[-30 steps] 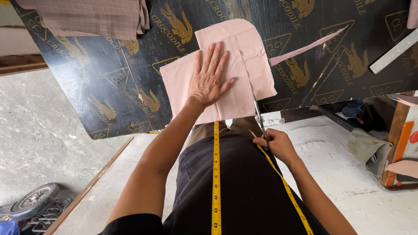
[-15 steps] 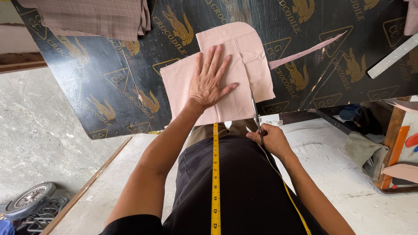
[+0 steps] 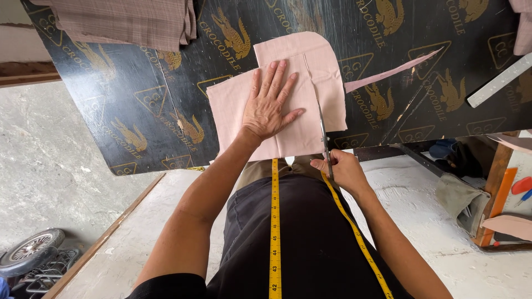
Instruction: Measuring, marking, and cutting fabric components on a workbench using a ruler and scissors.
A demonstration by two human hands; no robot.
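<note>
The fabric [image 3: 288, 119] is plain pale pink, lying on a black board [image 3: 138, 94] patterned with gold crocodile motifs. Above the fabric, a checked brownish cloth [image 3: 127, 22]; below it hangs a yellow tape measure [image 3: 275, 221].

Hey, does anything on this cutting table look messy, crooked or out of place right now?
Nothing much. The left hand presses the pink fabric flat; the right hand runs scissors along it. A cut strip lies loose.

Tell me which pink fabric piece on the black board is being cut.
The large folded pink fabric piece at the near edge: the left hand lies flat on it and scissors in the right hand cross it. The narrow pink strip lies apart, untouched.
</note>
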